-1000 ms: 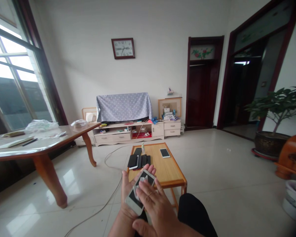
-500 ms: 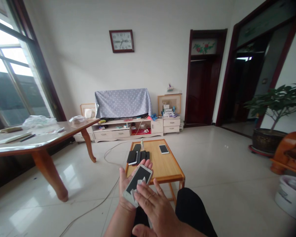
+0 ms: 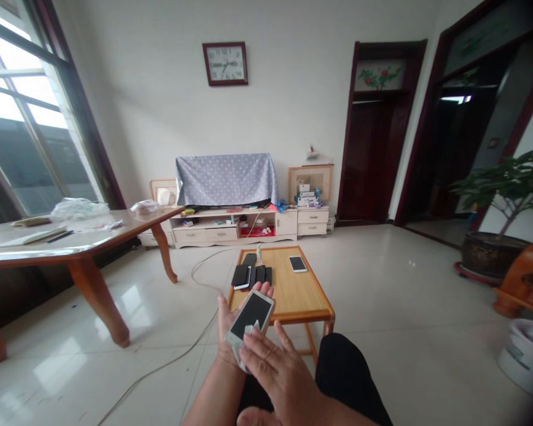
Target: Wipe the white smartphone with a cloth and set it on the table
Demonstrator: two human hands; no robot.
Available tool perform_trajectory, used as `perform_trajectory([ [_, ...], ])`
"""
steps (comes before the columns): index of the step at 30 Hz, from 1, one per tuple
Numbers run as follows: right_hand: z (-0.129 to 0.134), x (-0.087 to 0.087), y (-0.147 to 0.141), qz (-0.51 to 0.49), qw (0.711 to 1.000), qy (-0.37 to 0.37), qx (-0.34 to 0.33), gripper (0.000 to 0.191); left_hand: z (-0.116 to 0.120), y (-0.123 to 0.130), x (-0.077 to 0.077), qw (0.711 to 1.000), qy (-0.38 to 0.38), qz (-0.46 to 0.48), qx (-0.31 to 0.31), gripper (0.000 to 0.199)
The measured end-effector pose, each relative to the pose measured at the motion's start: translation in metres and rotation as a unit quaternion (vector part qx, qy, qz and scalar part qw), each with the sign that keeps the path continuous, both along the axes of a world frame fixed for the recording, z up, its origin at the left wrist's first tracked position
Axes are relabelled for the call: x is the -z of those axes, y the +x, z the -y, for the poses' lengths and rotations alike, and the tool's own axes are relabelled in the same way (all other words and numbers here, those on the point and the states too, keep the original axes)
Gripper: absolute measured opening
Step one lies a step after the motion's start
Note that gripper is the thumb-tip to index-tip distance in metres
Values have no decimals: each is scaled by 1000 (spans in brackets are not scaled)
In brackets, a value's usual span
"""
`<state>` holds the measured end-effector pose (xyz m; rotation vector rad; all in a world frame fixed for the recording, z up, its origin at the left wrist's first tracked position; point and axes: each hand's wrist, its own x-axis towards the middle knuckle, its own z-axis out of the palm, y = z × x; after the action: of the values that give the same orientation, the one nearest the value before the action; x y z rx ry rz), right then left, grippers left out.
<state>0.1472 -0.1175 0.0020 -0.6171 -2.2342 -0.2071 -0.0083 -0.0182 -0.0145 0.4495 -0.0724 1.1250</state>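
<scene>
While the left hand point(image 3: 225, 337) supports 1 phone point(image 3: 256, 307), a pot point(image 3: 493, 254) holds greenery point(image 3: 515, 183).

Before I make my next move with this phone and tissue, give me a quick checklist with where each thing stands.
1. Phone supported by left hand: ok, lying on the palm.
2. Tissue under right hand's fingers: ok.
3. Whole phone face uncovered: not ok, tissue and fingers overlap the end nearer the wrist.
4. Screen free of smudges: cannot tell.
5. Bottle upright on low table: ok.
6. White phone apart from the dark ones: ok.
</scene>
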Motion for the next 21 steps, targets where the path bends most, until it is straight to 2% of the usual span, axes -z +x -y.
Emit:
perform_trajectory([
  [5,-3,-7,0,-16,1000,-21,16,67,0,-1,-2,1000,-30,-6,3,103],
  [9,-4,2,-3,-3,1000,23,-8,75,0,-3,-3,999,-45,-6,-26,104],
  [12,-6,1,-8,6,1000,16,-17,78,5,2,-6,998,-51,-28,-33,103],
  [17,-22,-13,0,2,998,-44,51,67,12,11,-15,998,-25,-54,2,99],
  [21,-21,-6,7,27,994,-54,86,72,8,1,-16,998,-25,-62,-17,102],
])
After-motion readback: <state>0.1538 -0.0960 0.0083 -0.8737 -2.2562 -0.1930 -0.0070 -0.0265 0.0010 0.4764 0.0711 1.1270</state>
